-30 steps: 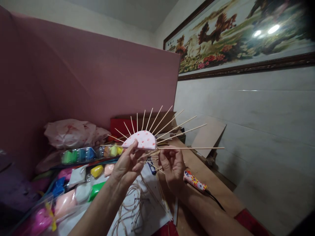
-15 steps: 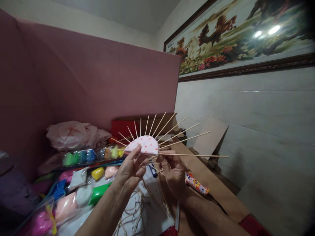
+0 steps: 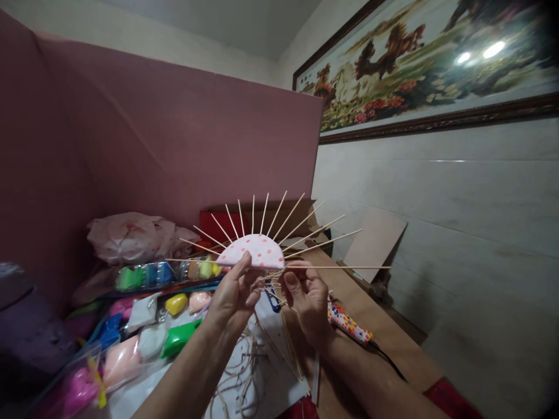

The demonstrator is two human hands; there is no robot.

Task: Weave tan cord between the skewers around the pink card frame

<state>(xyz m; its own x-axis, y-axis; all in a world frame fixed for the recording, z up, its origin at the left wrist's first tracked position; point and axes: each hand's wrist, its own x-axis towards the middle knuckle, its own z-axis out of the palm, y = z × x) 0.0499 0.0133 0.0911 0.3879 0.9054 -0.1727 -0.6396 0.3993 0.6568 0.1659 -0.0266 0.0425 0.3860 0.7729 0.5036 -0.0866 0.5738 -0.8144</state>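
A flat white half-disc with red-orange spots [image 3: 262, 250] is held up in front of me, its straight edge down. Several thin wooden sticks [image 3: 292, 214] fan out from its curved rim. My left hand [image 3: 238, 291] grips the half-disc near its lower edge, thumb on the front and fingers behind. At the lower right corner, my right hand [image 3: 308, 297] is closed, thumb against fingers, touching the base of the lowest stick [image 3: 349, 267]. Pale strands like twine show beside the right thumb, but what those fingers pinch is hidden.
Loops of twine [image 3: 236, 372] lie on a white sheet below. Bagged coloured clay [image 3: 181, 337] covers the left side. A flower-patterned tool handle with a cord [image 3: 349, 323] and a blue-handled tool [image 3: 273, 301] lie nearby. A pink panel [image 3: 196, 134] stands behind.
The half-disc has shifted slightly up and left and turned more squarely to me, so the left sticks show longer. Both hands keep their hold.
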